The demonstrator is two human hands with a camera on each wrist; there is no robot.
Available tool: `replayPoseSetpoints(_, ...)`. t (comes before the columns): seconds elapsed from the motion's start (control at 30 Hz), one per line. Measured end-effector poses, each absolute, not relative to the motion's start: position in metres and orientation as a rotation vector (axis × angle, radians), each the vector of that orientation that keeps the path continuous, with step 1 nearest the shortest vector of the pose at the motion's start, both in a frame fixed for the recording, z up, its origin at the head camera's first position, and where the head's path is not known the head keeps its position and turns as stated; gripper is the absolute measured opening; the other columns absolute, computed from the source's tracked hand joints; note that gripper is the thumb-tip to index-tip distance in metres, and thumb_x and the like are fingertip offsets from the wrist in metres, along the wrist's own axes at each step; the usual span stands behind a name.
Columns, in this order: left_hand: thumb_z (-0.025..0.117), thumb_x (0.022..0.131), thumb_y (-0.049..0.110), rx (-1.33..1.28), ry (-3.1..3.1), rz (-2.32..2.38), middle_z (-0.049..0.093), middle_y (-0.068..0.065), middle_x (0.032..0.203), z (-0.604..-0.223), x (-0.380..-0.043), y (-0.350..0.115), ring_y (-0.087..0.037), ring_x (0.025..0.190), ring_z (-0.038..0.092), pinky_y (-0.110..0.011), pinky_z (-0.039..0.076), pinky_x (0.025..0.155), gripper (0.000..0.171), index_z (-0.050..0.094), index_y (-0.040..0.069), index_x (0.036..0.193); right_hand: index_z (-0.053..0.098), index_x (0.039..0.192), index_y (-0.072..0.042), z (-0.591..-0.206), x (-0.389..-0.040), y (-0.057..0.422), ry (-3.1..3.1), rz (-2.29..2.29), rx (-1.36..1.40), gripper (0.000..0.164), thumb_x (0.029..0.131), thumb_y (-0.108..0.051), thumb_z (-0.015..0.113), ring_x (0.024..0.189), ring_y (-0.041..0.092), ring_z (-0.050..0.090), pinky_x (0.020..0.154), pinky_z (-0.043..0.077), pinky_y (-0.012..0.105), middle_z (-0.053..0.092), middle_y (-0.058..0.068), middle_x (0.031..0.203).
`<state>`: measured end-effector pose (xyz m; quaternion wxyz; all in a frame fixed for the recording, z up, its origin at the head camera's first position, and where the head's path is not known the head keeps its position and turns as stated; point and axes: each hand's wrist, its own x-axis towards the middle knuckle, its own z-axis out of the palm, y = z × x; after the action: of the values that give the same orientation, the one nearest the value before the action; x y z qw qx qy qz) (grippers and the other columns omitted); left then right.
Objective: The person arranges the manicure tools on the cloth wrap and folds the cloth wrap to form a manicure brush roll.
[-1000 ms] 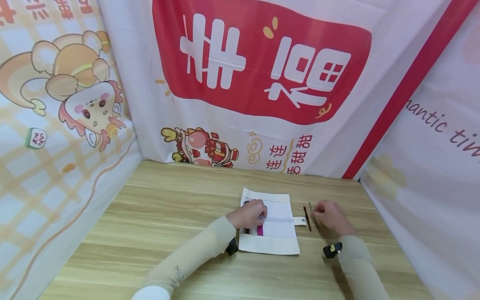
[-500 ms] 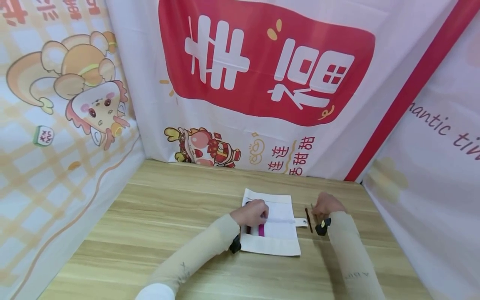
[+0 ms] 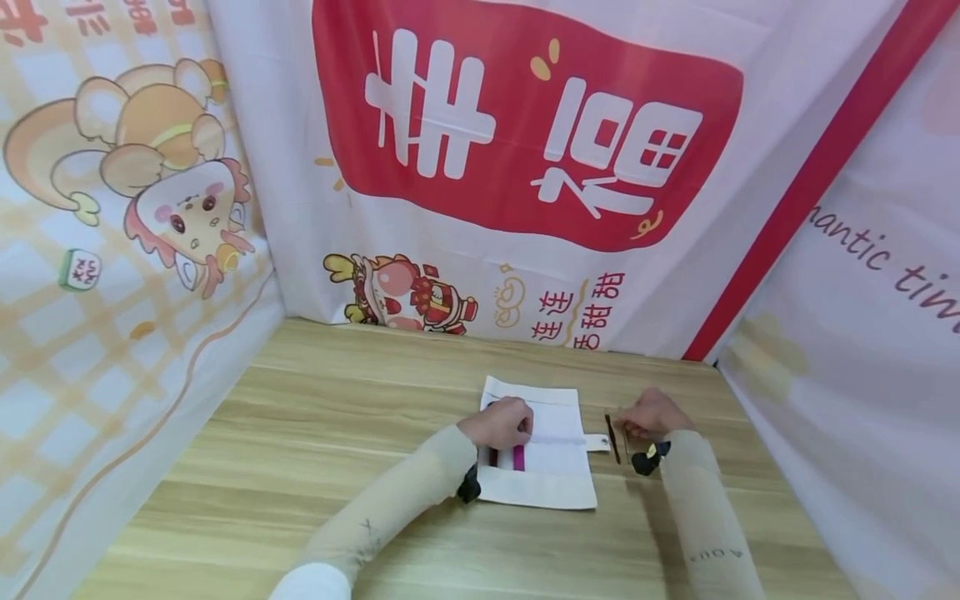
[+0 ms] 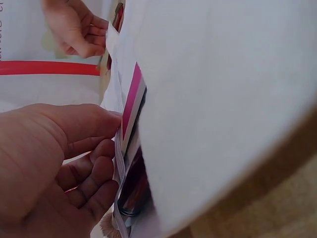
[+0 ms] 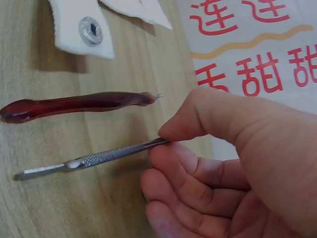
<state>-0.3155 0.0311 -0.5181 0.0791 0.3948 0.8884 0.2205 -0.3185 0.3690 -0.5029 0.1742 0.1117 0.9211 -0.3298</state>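
Note:
A white fabric case (image 3: 536, 492) lies unfolded on the wooden table. My left hand (image 3: 498, 423) pinches a thin layered edge inside it between thumb and fingers. A magenta-and-white strip (image 4: 132, 99) and a dark glossy item (image 4: 134, 191) sit in the case's pocket, just beyond those fingers. Right of the case, my right hand (image 3: 651, 414) pinches one end of a metal cuticle pusher (image 5: 109, 156) with a knurled handle. Its flat end points away from the palm, low over the table. Beside it lies a slim dark red tool (image 5: 79, 105) with a fine metal tip.
The case's closing strap (image 3: 598, 442), with a metal snap (image 5: 90, 29), reaches toward the dark red tool. Brown bristles (image 4: 109, 226) show at the case's edge. Printed cloth (image 3: 517, 200) hangs behind the wooden table (image 3: 360, 400) and along both sides.
My right hand has closed its fingertips on the cuticle pusher, and its wrist has swung left. The left hand keeps its hold on the case, nearly still.

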Motion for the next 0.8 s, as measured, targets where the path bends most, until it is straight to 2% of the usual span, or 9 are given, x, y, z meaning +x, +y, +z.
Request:
replayPoseSetpoints(0.23,0.071,0.096,0.008,1.168,2.65,0.675,0.062,0.008,0.075,-0.521,-0.317,0.032,-0.006,0.075,0.055,-0.021,0.047,0.075,0.017,0.071,0.015,0.08,0.067,0.066,-0.011,-0.496,-0.323,0.364,2.659,-0.886,0.299,0.028,0.089,-0.028,0.071,0.058,0.016,0.055,0.057,0.046,0.029,0.061,0.001,0.061)
replayPoseSetpoints(0.37,0.071,0.097,0.009,1.14,2.651,0.67,0.062,0.008,0.077,-0.519,-0.317,0.032,-0.007,0.077,0.055,-0.021,0.047,0.077,0.016,0.072,0.014,0.082,0.066,0.066,-0.01,-0.487,-0.326,0.351,2.689,-0.891,0.221,0.032,0.091,-0.03,0.069,0.058,0.017,0.052,0.058,0.043,0.031,0.059,0.001,0.06)
replayPoseSetpoints(0.6,0.07,0.097,0.008,1.141,2.654,0.679,0.061,0.007,0.076,-0.518,-0.316,0.032,-0.008,0.076,0.054,-0.022,0.047,0.077,0.017,0.071,0.013,0.081,0.064,0.065,-0.012,-0.48,-0.333,0.313,2.692,-0.977,0.137,0.03,0.092,-0.026,0.07,0.063,0.022,0.06,0.067,0.05,0.035,0.064,0.004,0.065)
replayPoseSetpoints(0.8,0.071,0.096,0.007,1.171,2.664,0.665,0.059,0.008,0.073,-0.519,-0.317,0.033,-0.007,0.074,0.053,-0.021,0.045,0.075,0.019,0.07,0.014,0.078,0.067,0.067,-0.011,-0.48,-0.341,0.278,2.702,-1.028,0.084,0.029,0.09,-0.028,0.07,0.061,0.017,0.057,0.06,0.047,0.03,0.064,0.0,0.064)
